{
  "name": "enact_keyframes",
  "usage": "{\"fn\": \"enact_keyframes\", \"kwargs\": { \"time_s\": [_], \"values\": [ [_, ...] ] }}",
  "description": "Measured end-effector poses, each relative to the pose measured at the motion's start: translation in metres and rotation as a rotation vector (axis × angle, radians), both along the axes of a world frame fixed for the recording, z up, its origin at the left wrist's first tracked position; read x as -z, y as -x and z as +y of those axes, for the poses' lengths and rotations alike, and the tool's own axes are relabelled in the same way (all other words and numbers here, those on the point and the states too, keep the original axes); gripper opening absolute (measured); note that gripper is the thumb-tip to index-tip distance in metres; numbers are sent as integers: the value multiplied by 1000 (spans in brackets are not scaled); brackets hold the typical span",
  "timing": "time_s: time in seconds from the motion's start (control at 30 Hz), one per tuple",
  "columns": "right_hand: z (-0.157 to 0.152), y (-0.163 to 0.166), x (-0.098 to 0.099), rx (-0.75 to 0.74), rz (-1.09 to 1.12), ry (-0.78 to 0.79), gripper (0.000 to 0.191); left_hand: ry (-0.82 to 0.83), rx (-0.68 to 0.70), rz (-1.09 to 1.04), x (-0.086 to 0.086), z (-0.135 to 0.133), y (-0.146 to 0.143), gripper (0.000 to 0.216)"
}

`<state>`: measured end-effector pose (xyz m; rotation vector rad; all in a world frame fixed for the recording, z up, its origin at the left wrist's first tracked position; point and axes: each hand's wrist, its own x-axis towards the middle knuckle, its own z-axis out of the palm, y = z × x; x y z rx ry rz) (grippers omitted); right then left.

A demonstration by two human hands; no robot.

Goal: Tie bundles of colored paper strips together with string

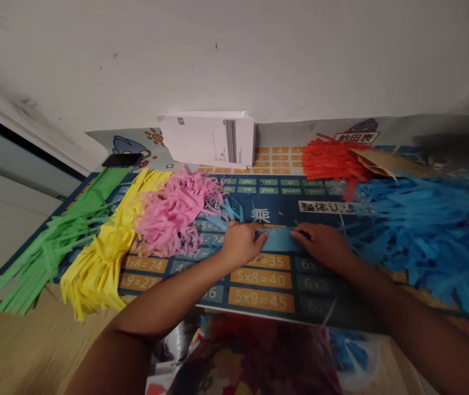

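A light blue strip of fringed paper (277, 240) stretches between my two hands, just above the printed mat. My left hand (240, 241) is closed on its left end, with thumb and fingers pinching it. Cut blue fringes (231, 209) stick out past that hand, near a pink fringed paper bunch (172, 211). At the strip's right end my right hand (325, 247) is closed on the paper, its fingertips partly in shadow. A large heap of blue fringed paper (423, 230) lies to the right of this hand.
Yellow fringed paper (106, 241) and green fringed paper (57, 236) lie at the left, partly over the table edge. A dark phone (122, 159) and a white box (209, 140) are by the wall. Red-orange fringed paper (333, 159) lies at the back right. The printed mat (261, 299) covers the table.
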<state>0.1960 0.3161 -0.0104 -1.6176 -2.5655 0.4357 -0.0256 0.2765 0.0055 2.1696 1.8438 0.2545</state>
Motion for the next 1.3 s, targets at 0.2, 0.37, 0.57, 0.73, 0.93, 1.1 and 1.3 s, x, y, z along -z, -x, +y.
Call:
{"fn": "enact_keyframes", "kwargs": {
  "time_s": [0.2, 0.37, 0.57, 0.73, 0.93, 1.1, 1.3],
  "values": [
    [-9, -2, 9, 6, -33, -130, 26, -31, 32, 9, 10, 4, 1, 20],
    [-8, -5, 12, 18, -2, -170, 25, -44, 63, 8, 12, 6, 1, 20],
    [-7, -8, 14, 38, 13, -177, 27, -32, 87, 70, 8, 6, -1, 22],
    [-6, -7, 14, 68, 10, -182, 31, -11, 95, 75, 6, 7, -1, 23],
    [-1, -5, 12, 107, 0, -116, 34, -19, 96, 84, 8, 9, -2, 24],
    [2, -4, 11, 141, 12, -44, 29, -37, 122, 135, 5, 6, -1, 23],
    [10, -8, 9, 225, -19, -37, 32, -304, 455, 147, -4, 4, 4, 25]
  ]
}}
